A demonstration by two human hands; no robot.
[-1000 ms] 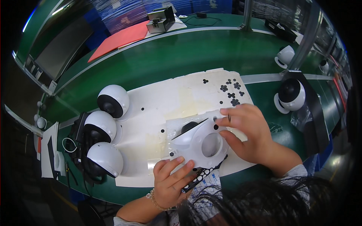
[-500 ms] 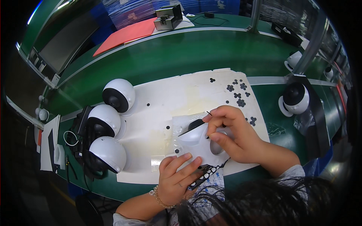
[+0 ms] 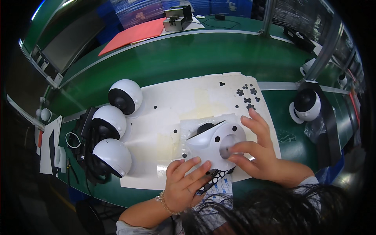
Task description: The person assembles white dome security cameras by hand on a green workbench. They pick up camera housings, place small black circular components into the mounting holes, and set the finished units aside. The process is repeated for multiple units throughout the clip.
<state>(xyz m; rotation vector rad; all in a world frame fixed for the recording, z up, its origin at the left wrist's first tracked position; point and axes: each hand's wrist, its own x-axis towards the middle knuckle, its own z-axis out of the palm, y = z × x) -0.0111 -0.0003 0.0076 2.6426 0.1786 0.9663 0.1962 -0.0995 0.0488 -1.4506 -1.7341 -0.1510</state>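
Note:
A white ball-shaped camera (image 3: 201, 147) lies tipped on clear wrap (image 3: 188, 127), its round metallic recess (image 3: 226, 150) exposed. Two black round pads (image 3: 217, 139) show on its white base. My left hand (image 3: 182, 184) holds the camera's near left side, fingers laid against it. Beneath those fingers a black sheet with rows of white holes (image 3: 217, 178) partly shows. Over the recess is my right hand (image 3: 258, 152), fingers apart, with thumb and one finger at the recess rim. I see nothing held in it.
Three more white cameras (image 3: 125, 97) stand at the left beside black cables (image 3: 92, 164). Loose black pads (image 3: 240, 92) lie on the white board (image 3: 156, 137). Another camera (image 3: 306, 105) is at the right by a black strip. A metal box (image 3: 177, 18) sits on the far bench.
My right hand has moved away from the camera's top, down and right to the recess, and its pinch has opened. A black pad now shows on the base. The left hand stays put.

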